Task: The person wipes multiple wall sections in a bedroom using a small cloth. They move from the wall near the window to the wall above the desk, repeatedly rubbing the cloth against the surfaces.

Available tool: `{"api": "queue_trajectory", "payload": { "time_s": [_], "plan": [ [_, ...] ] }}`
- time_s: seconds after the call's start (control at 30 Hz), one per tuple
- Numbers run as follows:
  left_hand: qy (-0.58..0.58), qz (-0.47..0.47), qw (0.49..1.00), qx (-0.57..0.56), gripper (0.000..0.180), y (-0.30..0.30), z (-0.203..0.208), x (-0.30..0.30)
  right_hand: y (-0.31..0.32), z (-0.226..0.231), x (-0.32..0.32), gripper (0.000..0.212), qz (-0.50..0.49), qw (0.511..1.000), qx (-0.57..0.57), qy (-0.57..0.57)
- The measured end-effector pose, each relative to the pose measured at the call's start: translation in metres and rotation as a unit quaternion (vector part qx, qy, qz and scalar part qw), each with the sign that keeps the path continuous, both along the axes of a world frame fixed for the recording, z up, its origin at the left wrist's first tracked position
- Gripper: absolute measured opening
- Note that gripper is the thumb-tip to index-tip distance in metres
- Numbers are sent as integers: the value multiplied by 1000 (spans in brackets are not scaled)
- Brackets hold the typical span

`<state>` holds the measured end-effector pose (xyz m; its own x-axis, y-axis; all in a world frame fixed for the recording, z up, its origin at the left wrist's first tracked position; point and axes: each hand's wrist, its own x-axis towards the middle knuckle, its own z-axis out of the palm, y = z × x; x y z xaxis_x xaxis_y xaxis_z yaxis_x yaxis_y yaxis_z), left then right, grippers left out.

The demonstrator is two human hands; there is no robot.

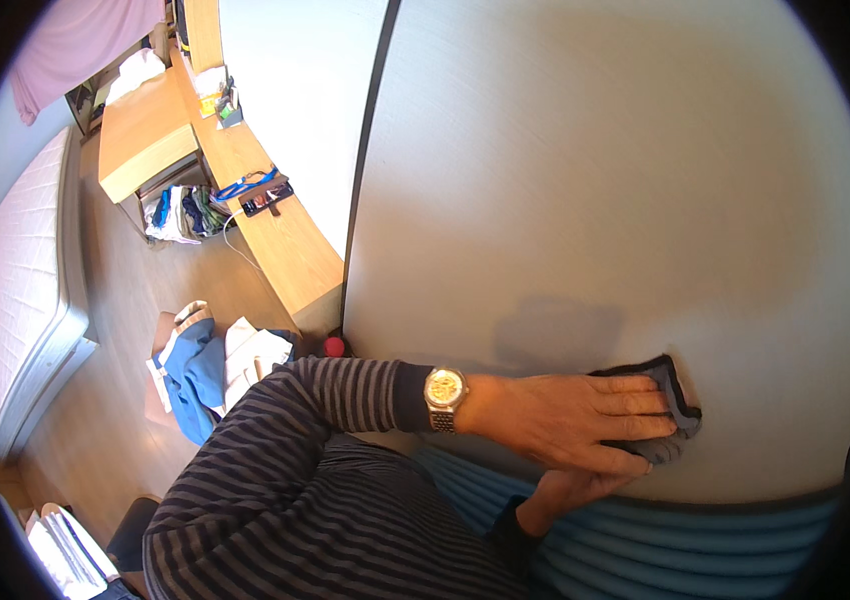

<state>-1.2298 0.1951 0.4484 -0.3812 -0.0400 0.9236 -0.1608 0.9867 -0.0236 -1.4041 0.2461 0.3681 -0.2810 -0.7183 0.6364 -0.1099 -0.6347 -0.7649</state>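
My left hand (575, 415) lies palm down on a folded grey cloth with black edging (683, 400). Its fingers press the cloth against a large pale grey panel (585, 180), close to the panel's lower edge. A gold-faced watch (445, 387) sits on that wrist, below a striped sleeve. Just under it, by the same edge, is my right hand (567, 492). The left hand partly covers it, and its fingers are mostly hidden, so I cannot make out whether it holds anything.
Below the panel runs a teal ribbed surface (705, 545). On the left, clothes (195, 370) lie heaped near a wooden desk (285, 240) bearing a phone (267, 198) and a blue strap (245, 184). A bare mattress (30, 290) stands farther left.
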Motion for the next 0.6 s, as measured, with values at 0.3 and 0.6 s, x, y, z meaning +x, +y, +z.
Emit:
{"api": "queue_trajectory", "payload": {
  "time_s": [0.3, 0.6],
  "plan": [
    [108, 116, 987, -38, 70, -32, -33, 106, -33, 4, 109, 85, 96, 991, 20, 89],
    [184, 260, 948, 23, 82, -33, -113, 194, -65, -14, 191, 61, 207, 940, -4, 272]
  ]
}}
